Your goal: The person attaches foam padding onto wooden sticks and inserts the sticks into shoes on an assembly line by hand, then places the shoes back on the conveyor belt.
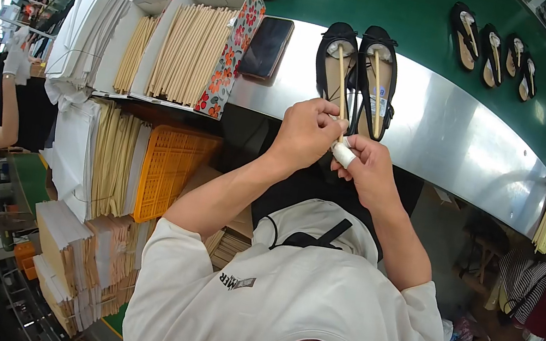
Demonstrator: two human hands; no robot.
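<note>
Two black flat shoes stand side by side at the front of the metal strip: the left shoe (323, 61) and the right shoe (391, 75), each with white stuffing in its toe. From the left shoe's toe a thin wooden stick (342, 81) runs back past the heel. My left hand (306, 133) pinches this stick near its lower end. Close beside it, my right hand (368, 168), with a white wrap on one digit, closes its fingers around the stick's end, partly hidden. A second wooden stick (377, 80) lies lengthwise inside the right shoe.
A dark phone (266, 48) lies left of the shoes. Beyond it are a flowered box (233, 50) of wooden sticks and stacked paper (84, 33). More black shoes (463, 36) sit on the green surface (385, 3). An orange crate (170, 168) stands below; other people are at both sides.
</note>
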